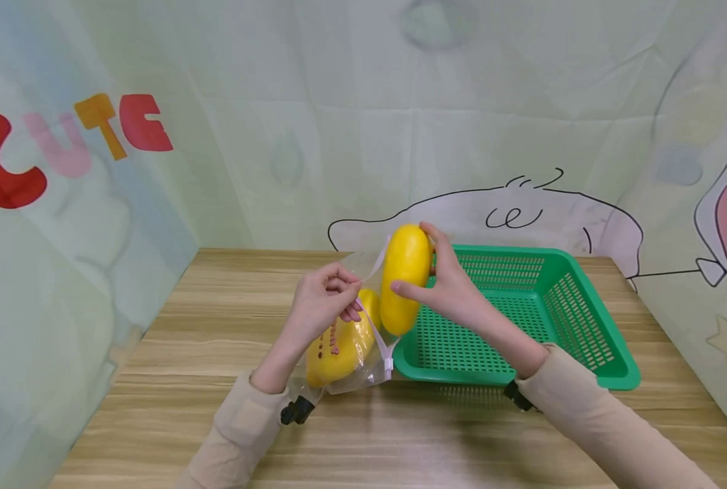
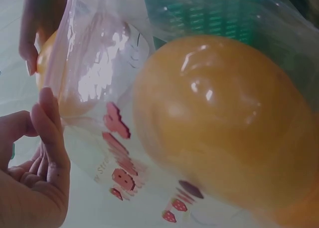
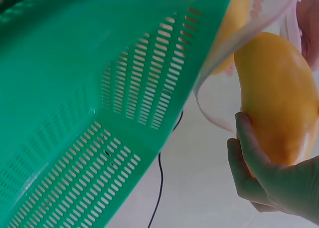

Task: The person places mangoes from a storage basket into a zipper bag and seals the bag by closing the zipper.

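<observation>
My right hand (image 1: 455, 288) grips a yellow mango (image 1: 407, 261), thumb on the near side and fingers round the far side. It holds the mango upright at the mouth of a clear zip bag (image 1: 357, 384). With thumb and fingertips my left hand (image 1: 317, 305) pinches the bag's pinkish zip edge, and the mouth stands apart. Another yellow mango (image 1: 339, 350) lies inside the bag, pressed against the printed film. In the left wrist view that bagged mango (image 2: 224, 118) fills much of the picture. The right wrist view shows the gripped mango (image 3: 279, 93) beside the bag's rim.
A green plastic basket (image 1: 516, 377) with slotted walls stands on the wood-grain table (image 1: 174, 360), just right of the bag and under my right forearm. No fruit shows in its visible part. A printed cloth (image 1: 247, 170) hangs behind the table.
</observation>
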Available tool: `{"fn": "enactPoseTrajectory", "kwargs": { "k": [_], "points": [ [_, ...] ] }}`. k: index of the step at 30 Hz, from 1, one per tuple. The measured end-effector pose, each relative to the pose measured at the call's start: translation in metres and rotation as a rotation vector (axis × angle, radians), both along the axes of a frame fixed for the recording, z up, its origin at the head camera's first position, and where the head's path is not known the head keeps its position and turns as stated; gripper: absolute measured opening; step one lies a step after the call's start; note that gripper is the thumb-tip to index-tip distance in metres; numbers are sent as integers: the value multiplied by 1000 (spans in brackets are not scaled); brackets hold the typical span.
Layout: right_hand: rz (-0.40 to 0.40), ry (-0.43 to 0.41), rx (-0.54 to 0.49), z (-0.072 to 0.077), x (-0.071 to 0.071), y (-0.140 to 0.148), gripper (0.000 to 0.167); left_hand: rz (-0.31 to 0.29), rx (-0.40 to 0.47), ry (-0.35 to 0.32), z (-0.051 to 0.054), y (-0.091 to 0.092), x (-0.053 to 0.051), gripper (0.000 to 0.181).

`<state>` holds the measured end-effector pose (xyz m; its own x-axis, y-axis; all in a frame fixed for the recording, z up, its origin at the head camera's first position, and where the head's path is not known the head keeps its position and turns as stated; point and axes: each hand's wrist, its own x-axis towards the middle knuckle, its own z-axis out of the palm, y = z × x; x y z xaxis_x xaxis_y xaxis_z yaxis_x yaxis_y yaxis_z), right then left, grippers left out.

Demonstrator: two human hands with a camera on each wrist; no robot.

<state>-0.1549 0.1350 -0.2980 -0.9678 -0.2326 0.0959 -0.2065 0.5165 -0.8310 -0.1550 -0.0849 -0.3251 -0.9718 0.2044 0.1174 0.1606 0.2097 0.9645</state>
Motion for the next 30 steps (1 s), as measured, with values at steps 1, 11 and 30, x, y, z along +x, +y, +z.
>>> {"fn": "enactPoseTrajectory", "kwargs": {
  "k": [1,11,30],
  "points": [
    [4,0,2,-2,0,-2,98,-1,-1,4,0,0,0,10],
    [38,-5,-10,-15,4,-14,99,-4,-2,5,0,-1,0,15],
    [117,-91,54,-16,12,-18,85,-3,-16,49,1,-3,1,13]
  ]
}}
